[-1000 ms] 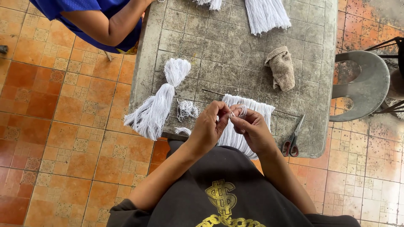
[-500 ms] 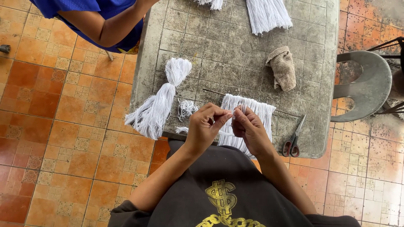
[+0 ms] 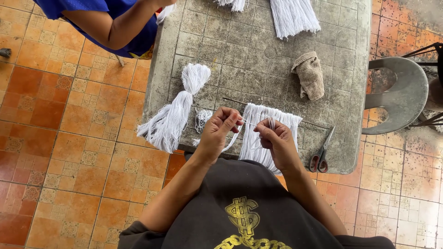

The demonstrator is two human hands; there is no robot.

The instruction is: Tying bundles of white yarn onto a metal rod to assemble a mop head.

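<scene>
My left hand (image 3: 220, 130) and my right hand (image 3: 275, 137) pinch the two ends of a thin white string (image 3: 249, 123) stretched between them, just above the near edge of the grey table (image 3: 258, 64). Under my hands a row of white strings (image 3: 258, 133) hangs from a thin rod (image 3: 318, 124) lying on the table. A tied bundle of white yarn (image 3: 177, 110) lies to the left, hanging over the table edge. A small tangle of loose string (image 3: 203, 119) sits beside my left hand.
Red-handled scissors (image 3: 322, 152) lie at the near right of the table. A crumpled brown cloth (image 3: 309, 76) sits further back, with more white yarn (image 3: 293, 16) at the far edge. Another person in blue (image 3: 110, 23) sits far left. A grey plastic chair (image 3: 399, 94) stands at the right.
My hands have drawn apart from each other, pulling the thin white string taut between them over the hanging row.
</scene>
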